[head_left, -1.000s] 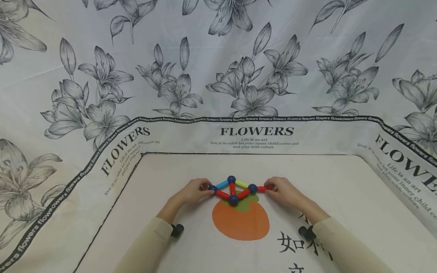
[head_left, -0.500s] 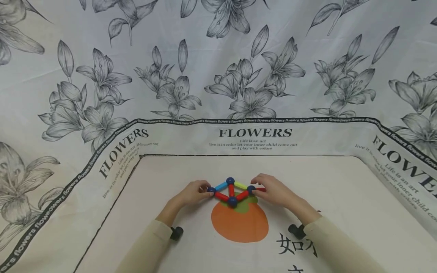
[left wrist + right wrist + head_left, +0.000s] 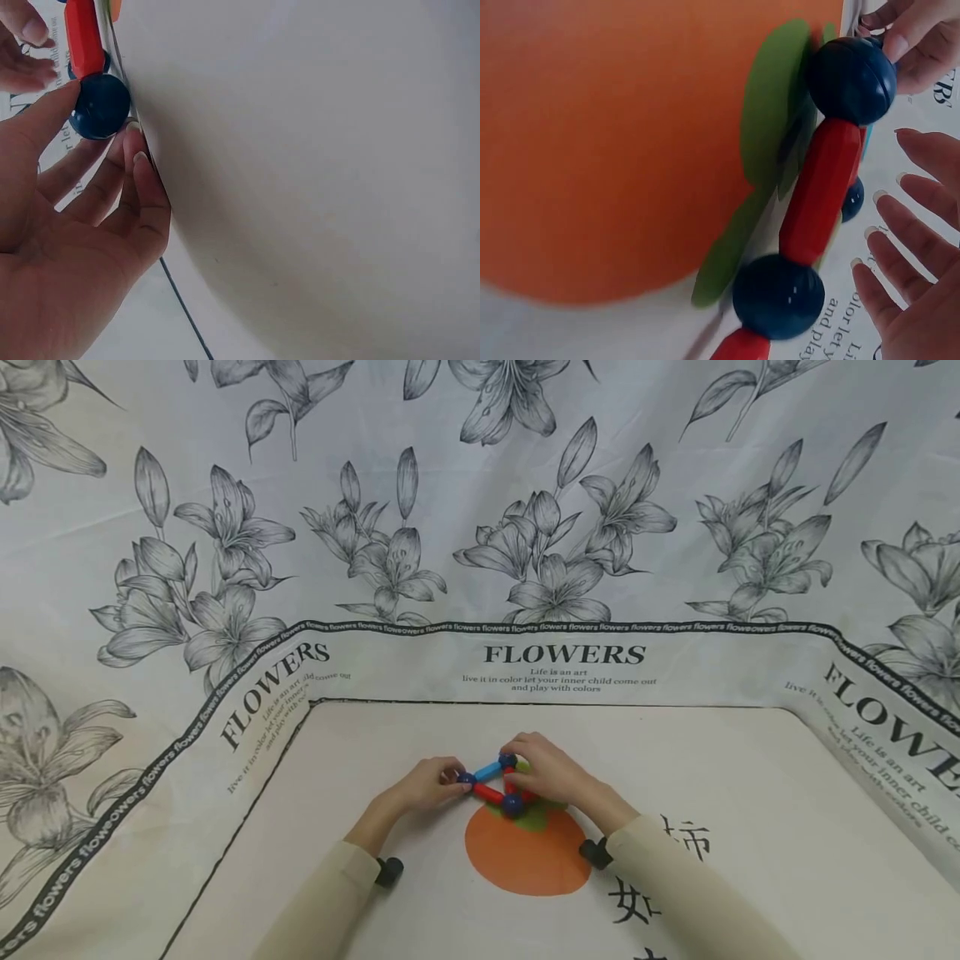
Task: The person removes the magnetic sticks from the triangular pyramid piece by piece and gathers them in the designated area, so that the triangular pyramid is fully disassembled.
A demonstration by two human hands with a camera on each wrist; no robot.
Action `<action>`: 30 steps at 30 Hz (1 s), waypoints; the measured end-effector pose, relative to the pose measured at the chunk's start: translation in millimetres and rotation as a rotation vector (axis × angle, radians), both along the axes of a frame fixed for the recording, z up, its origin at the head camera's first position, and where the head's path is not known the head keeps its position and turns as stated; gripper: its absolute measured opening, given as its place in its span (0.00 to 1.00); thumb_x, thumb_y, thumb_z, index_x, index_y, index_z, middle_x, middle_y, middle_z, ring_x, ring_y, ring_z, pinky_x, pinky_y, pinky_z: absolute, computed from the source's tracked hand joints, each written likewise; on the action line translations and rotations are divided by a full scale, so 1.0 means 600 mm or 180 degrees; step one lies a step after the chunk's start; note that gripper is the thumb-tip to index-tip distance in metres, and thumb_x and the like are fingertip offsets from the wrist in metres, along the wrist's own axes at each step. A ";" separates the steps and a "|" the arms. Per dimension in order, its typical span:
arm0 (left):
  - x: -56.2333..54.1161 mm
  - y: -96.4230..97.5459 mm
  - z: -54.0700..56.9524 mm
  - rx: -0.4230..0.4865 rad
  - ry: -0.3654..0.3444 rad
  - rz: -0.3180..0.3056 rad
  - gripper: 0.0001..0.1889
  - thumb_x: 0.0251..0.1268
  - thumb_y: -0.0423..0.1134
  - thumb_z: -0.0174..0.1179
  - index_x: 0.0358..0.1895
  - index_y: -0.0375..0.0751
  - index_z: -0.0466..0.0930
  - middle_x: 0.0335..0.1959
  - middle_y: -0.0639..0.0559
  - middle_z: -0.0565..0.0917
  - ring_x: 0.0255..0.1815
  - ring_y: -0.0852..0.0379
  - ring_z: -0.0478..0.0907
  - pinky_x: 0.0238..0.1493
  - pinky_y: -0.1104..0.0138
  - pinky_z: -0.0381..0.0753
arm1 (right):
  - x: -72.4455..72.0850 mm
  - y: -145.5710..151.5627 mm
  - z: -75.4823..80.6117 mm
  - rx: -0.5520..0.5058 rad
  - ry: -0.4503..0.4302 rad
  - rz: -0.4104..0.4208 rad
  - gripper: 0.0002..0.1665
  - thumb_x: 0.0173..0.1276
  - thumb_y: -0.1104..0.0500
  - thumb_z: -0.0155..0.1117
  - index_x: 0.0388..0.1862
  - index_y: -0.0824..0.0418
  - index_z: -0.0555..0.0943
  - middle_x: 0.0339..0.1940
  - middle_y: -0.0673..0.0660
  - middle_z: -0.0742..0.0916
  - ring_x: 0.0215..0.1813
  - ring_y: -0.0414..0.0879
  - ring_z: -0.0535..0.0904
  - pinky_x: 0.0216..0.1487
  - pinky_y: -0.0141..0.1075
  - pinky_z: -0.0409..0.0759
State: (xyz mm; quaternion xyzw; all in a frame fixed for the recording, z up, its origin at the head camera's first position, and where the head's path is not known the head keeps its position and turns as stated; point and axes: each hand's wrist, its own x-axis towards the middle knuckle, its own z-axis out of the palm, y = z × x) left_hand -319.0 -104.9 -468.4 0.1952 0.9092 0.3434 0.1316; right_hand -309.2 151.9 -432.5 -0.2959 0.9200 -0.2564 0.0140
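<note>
Leftward across the toy frame (image 3: pixel 489 794) went the right hand (image 3: pixel 543 770), away from the red end rod (image 3: pixel 742 346) and up to the far blue ball (image 3: pixel 507 762), beyond the orange fruit print (image 3: pixel 525 860). Its fingers were spread and nearly straight, with no grip showing; whether a fingertip touched that ball I couldn't tell. The left hand (image 3: pixel 423 783) hadn't shifted, thumb and fingers closed on the left blue ball (image 3: pixel 467 780), just past the fruit print's upper left edge. The frame itself sat where it had been, its near blue ball (image 3: pixel 512 806) over the top of the fruit print. To me it looked as though the end rod was fixed and attention had turned to the far corner, the left hand steadying everything.

I saw no brand on the rods or balls. Well beyond the fruit print, the heading (image 3: pixel 565 654) read "FLOWERS", with the motto (image 3: pixel 558 681) "Life is an art / live it in color let your inner child come out / and play with colors" beneath. Farther back, a black strip (image 3: pixel 480 627) repeated "flowers". Right of the fruit print stood 柿 (image 3: pixel 686 838) and, partly under the sleeve (image 3: pixel 675 877), 如 (image 3: pixel 636 902).
</note>
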 end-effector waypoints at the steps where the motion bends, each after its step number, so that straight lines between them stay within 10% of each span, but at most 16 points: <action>1: 0.000 -0.001 -0.001 0.0002 0.0010 -0.0007 0.14 0.73 0.45 0.65 0.54 0.43 0.82 0.40 0.52 0.80 0.45 0.53 0.76 0.49 0.60 0.80 | -0.002 -0.006 -0.001 -0.0005 0.0013 0.0045 0.22 0.69 0.59 0.71 0.60 0.64 0.82 0.58 0.60 0.84 0.61 0.54 0.76 0.66 0.52 0.74; 11: -0.001 -0.005 0.003 0.0020 0.0069 -0.0128 0.14 0.73 0.46 0.64 0.54 0.42 0.82 0.40 0.52 0.81 0.44 0.53 0.77 0.47 0.60 0.80 | -0.034 -0.044 -0.018 0.0058 0.0096 0.0312 0.18 0.68 0.61 0.72 0.55 0.64 0.85 0.52 0.59 0.86 0.55 0.54 0.76 0.60 0.50 0.76; 30: -0.009 -0.009 -0.005 0.0078 0.0021 -0.0140 0.15 0.73 0.47 0.64 0.55 0.44 0.85 0.38 0.54 0.80 0.43 0.56 0.76 0.46 0.62 0.78 | -0.055 -0.074 -0.034 0.0163 -0.0265 0.0045 0.10 0.64 0.62 0.75 0.44 0.60 0.91 0.43 0.52 0.89 0.48 0.48 0.82 0.58 0.47 0.79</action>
